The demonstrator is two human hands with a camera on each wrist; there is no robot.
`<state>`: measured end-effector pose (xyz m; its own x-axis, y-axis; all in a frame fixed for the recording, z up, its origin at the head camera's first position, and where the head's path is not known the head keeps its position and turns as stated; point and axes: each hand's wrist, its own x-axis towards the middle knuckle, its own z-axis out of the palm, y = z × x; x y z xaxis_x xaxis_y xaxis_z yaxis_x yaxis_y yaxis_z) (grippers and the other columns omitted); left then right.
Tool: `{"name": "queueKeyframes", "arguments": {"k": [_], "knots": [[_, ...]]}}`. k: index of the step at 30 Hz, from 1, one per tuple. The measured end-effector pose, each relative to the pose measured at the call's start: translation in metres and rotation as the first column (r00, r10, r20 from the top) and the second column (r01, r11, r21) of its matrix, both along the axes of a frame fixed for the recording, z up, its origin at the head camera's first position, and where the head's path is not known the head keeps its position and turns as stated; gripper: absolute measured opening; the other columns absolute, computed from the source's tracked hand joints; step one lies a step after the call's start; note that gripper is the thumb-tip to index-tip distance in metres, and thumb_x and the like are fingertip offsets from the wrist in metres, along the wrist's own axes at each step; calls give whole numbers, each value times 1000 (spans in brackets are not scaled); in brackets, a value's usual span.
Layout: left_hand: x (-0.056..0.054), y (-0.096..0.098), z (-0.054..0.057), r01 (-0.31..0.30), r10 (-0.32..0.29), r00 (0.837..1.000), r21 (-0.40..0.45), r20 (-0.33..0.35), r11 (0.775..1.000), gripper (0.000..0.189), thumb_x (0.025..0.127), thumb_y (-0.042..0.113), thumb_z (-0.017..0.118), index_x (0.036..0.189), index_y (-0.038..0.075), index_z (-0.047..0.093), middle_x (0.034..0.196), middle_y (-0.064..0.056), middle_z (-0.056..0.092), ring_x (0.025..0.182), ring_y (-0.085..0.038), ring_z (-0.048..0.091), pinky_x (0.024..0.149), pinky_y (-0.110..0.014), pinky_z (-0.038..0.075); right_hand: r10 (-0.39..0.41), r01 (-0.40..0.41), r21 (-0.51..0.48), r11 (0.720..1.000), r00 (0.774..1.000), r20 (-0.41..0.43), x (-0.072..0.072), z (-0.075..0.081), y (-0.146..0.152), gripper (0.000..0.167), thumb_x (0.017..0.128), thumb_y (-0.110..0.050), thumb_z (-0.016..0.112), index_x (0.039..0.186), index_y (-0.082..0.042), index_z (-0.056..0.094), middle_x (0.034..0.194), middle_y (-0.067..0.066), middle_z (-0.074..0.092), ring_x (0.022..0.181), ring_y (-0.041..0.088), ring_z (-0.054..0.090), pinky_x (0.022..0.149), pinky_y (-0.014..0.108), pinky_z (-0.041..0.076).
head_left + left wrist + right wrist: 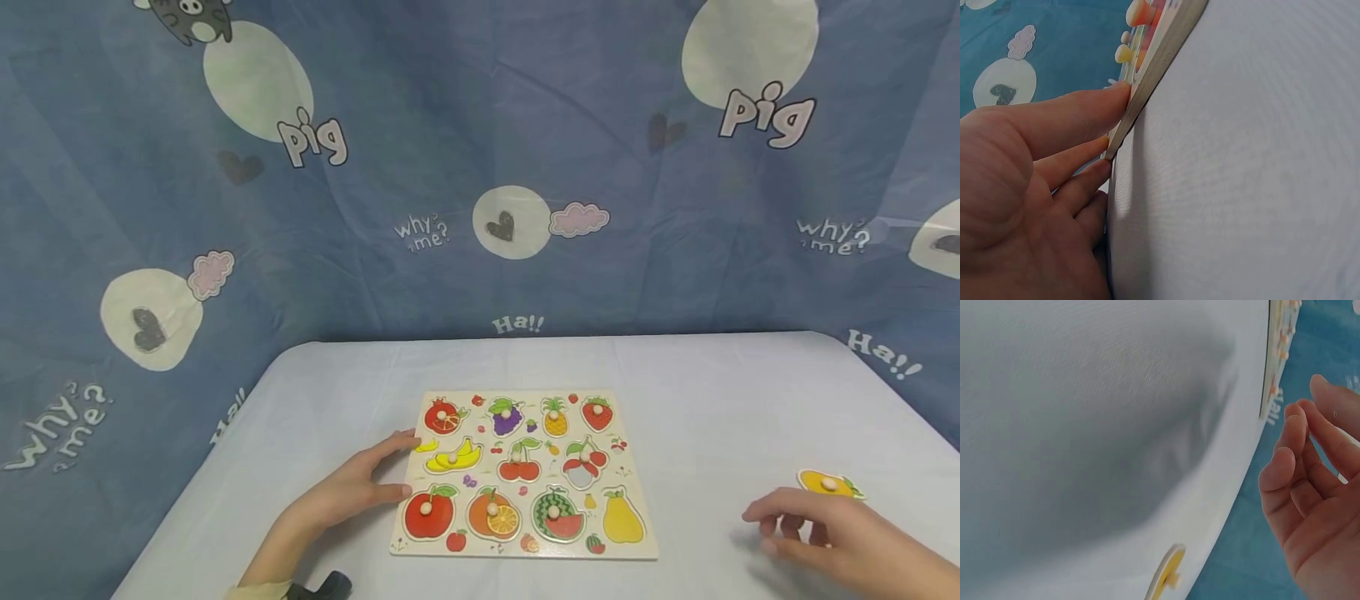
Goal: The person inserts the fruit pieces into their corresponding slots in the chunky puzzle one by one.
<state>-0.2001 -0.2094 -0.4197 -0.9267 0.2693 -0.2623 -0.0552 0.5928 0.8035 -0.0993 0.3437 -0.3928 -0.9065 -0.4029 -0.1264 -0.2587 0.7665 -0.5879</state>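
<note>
A wooden fruit puzzle board (525, 546) lies flat on the white-covered table. My left hand (348, 492) touches its left edge, thumb and fingers spread apart; in the left wrist view the thumb (1079, 119) meets the board's edge (1160, 59). Most fruit pictures carry small knobs, but the yellow pear (623, 518) at the lower right shows none. Off to the right, my right hand (847, 533) hovers over the table with loosely bent fingers, holding nothing. Just beyond it lies a loose yellow pear piece (828, 483) with a knob and green leaf, partly seen in the right wrist view.
The white tabletop (712, 392) spreads around the board. A blue printed cloth (420, 283) hangs behind and along the sides. A black strap or device (330, 586) sits by the left wrist.
</note>
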Motion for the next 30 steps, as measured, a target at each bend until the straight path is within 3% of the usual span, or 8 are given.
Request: {"name": "queueKeyframes", "arguments": {"k": [4, 9, 13, 15, 20, 23, 30], "knots": [[1, -1, -1, 1, -1, 1000, 3, -6, 1000, 67, 78, 17, 80, 139, 22, 55, 154, -9, 38, 145, -37, 22, 110, -66, 21, 49, -62, -71, 996, 982, -180, 4, -4, 10, 23, 88, -7, 73, 107, -18, 69, 94, -18, 62, 75, -1, 50, 53, 21, 42], [1, -1, -1, 5, -5, 1000, -1, -10, 1000, 66, 78, 17, 80, 139, 21, 55, 154, -9, 37, 145, -37, 22, 110, -66, 21, 41, -97, -111, 989, 904, -427, 7, -10, 17, 49, 75, 7, 77, 108, -27, 69, 89, -18, 60, 75, -1, 51, 51, 17, 36], [0, -1, 0, 7, -7, 1000, 0, -6, 1000, 66, 78, 17, 80, 139, 21, 55, 155, -9, 37, 145, -37, 22, 110, -66, 22, 14, -84, -119, 989, 868, -497, 7, -13, 23, 53, 70, 11, 78, 107, -27, 69, 87, -19, 61, 74, -2, 53, 52, 15, 36], [-1, -1, 0, 7, -7, 1000, 3, -1, 1000, 66, 78, 18, 80, 139, 22, 55, 155, -8, 37, 145, -37, 23, 109, -67, 22, -6, -70, -133, 989, 866, -500, 7, -13, 26, 51, 71, 11, 78, 107, -25, 69, 86, -18, 61, 74, -2, 53, 52, 16, 36], [-2, -2, 0, 11, -11, 1000, 8, 2, 1000, 66, 78, 18, 81, 138, 22, 55, 154, -8, 38, 145, -37, 23, 110, -66, 22, -70, 14, -128, 992, 893, -444, 5, -12, 38, 42, 78, 7, 76, 104, -25, 70, 85, -19, 62, 71, -2, 53, 50, 18, 35], [-2, -2, -1, 13, -13, 1000, 7, 1, 1000, 66, 78, 18, 81, 139, 22, 55, 155, -8, 37, 145, -37, 22, 110, -66, 21, -107, 77, -91, 993, 911, -398, 1, -9, 45, 34, 81, 3, 75, 101, -25, 71, 87, -22, 61, 68, -2, 54, 47, 19, 36], [-1, -1, 0, 4, -4, 1000, -19, 5, 1000, 67, 77, 20, 81, 139, 23, 55, 155, -7, 37, 146, -36, 21, 110, -67, 21, -210, 229, 18, 973, 920, -331, -7, -4, 57, 22, 80, 0, 77, 96, -15, 72, 81, -21, 61, 66, -4, 55, 47, 22, 39]]}}
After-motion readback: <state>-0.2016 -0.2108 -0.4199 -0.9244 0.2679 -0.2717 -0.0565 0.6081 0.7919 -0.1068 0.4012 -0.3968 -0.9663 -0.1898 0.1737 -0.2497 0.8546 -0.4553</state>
